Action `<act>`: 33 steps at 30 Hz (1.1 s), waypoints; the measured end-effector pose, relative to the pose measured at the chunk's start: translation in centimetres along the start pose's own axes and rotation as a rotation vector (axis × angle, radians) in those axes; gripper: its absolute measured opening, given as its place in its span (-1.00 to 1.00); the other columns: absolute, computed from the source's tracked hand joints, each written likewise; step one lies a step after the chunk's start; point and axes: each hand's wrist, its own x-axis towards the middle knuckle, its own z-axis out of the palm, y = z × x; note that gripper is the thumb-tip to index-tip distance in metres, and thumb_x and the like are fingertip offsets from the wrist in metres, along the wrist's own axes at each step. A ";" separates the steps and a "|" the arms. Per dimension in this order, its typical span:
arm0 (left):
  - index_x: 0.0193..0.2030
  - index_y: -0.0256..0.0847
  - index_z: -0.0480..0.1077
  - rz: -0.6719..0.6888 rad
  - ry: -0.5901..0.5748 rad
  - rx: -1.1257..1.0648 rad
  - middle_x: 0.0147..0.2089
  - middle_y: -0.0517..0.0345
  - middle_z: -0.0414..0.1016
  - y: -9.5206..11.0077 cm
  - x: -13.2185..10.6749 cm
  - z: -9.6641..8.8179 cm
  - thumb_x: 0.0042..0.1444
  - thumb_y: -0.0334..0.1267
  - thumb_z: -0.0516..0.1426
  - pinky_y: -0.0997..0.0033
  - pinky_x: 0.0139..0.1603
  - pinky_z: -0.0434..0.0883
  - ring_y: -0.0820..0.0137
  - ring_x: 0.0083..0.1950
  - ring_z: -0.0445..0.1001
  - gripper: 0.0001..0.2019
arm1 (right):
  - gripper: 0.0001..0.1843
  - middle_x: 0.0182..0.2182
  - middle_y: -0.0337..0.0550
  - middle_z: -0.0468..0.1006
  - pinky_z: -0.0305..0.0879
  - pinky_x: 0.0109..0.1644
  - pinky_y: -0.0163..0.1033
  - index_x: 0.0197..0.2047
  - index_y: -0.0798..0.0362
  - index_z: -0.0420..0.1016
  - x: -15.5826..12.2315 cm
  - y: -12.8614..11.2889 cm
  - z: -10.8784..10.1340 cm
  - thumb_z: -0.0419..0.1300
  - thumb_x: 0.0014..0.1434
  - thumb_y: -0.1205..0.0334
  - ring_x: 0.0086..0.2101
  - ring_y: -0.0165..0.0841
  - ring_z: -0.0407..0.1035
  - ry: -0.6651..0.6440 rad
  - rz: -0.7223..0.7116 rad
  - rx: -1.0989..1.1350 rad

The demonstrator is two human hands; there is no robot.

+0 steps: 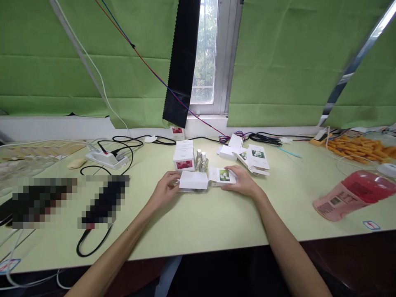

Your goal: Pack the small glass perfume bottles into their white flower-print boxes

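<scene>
My left hand has its fingers closed on the left end of a white inner tray lying on the table. A small white box with a white-flower picture is in my right hand, thumb on top and fingers along its near side. The tray and the box lie end to end, almost touching. Just behind them stand small glass bottles with silver caps. Left of the bottles is a row of white boxes with a red-flower picture.
Opened white-flower boxes lie at the back right. A pink bottle rests on the right, near a bag of orange snack-like pieces. A power strip with black cables and blurred dark devices are on the left.
</scene>
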 end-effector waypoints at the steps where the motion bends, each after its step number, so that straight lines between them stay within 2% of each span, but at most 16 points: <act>1: -0.14 -0.15 0.59 0.007 0.001 0.018 0.08 -0.04 0.49 0.5 -0.2 -0.1 0.04 -0.12 0.26 0.36 -0.16 0.43 0.22 -0.02 0.48 -0.73 | -0.20 0.15 0.06 0.47 0.21 0.31 0.08 0.23 0.05 0.44 0.0 -0.1 0.1 0.49 -0.04 -0.04 0.18 -0.03 0.33 0.013 0.012 -0.007; 4: -0.05 -0.15 0.57 0.061 0.009 0.094 0.04 -0.01 0.55 2.2 -0.8 0.2 0.14 -0.10 0.22 0.33 -0.07 0.41 0.21 0.00 0.49 -0.71 | -0.23 0.15 0.09 0.47 0.22 0.30 0.07 0.23 0.07 0.44 0.2 -0.4 0.5 0.45 0.00 -0.06 0.17 -0.02 0.34 0.067 0.048 -0.010; 8: -0.11 -0.17 0.56 0.144 0.055 0.220 0.01 -0.03 0.56 3.9 -1.0 1.1 0.17 -0.06 0.20 0.25 0.04 0.39 0.16 0.02 0.49 -0.73 | -0.22 0.15 0.14 0.48 0.25 0.29 0.09 0.25 0.12 0.41 0.5 -0.4 0.9 0.39 0.07 -0.12 0.17 0.00 0.36 0.148 0.078 0.010; 13: -0.18 -0.19 0.52 0.187 0.029 0.365 -0.12 0.04 0.59 5.8 -0.2 2.6 0.20 -0.22 0.14 0.25 -0.03 0.36 0.20 -0.07 0.50 -0.84 | -0.22 0.11 0.14 0.52 0.27 0.27 0.12 0.23 0.12 0.43 0.8 0.0 1.4 0.36 0.07 -0.19 0.14 0.03 0.39 0.238 0.069 0.037; 16: -0.22 -0.19 0.51 0.198 -0.042 0.399 -0.20 0.09 0.59 7.0 1.0 3.6 0.20 -0.30 0.11 0.32 -0.16 0.36 0.29 -0.22 0.50 -0.86 | -0.25 0.09 0.11 0.53 0.30 0.25 0.13 0.23 0.09 0.43 1.0 0.1 1.7 0.34 0.10 -0.18 0.12 0.03 0.40 0.285 0.079 0.071; 21: -0.08 -0.14 0.55 0.228 -0.175 0.496 -0.17 0.10 0.63 8.9 3.3 4.9 0.25 -0.27 0.13 0.35 -0.27 0.30 0.29 -0.24 0.53 -0.81 | -0.28 0.09 0.09 0.52 0.30 0.25 0.13 0.23 0.06 0.42 1.0 0.0 1.8 0.32 0.12 -0.18 0.13 0.02 0.39 0.328 0.107 0.138; 24: -0.15 -0.17 0.56 0.263 -0.244 0.538 -0.27 0.11 0.61 9.7 4.4 5.6 0.25 -0.29 0.13 0.36 -0.32 0.26 0.29 -0.28 0.52 -0.84 | -0.27 0.08 0.09 0.52 0.30 0.23 0.11 0.22 0.07 0.42 1.0 0.0 1.9 0.32 0.11 -0.19 0.12 0.01 0.39 0.348 0.114 0.157; 29: -0.20 -0.21 0.56 0.354 -0.344 0.622 -0.27 0.05 0.60 10.5 6.4 6.4 0.25 -0.36 0.10 0.36 -0.32 0.27 0.29 -0.28 0.52 -0.82 | -0.30 0.05 0.09 0.53 0.31 0.19 0.09 0.19 0.07 0.43 1.2 -0.3 1.8 0.28 0.14 -0.22 0.05 -0.04 0.42 0.426 0.116 0.202; 33: -0.17 -0.22 0.57 0.411 -0.411 0.725 -0.16 -0.01 0.60 10.9 8.3 6.7 0.22 -0.41 0.08 0.36 -0.26 0.32 0.25 -0.20 0.55 -0.79 | -0.29 0.04 0.11 0.54 0.33 0.14 0.06 0.21 0.08 0.39 1.2 -0.9 1.5 0.21 0.19 -0.26 0.03 -0.06 0.42 0.490 0.190 0.289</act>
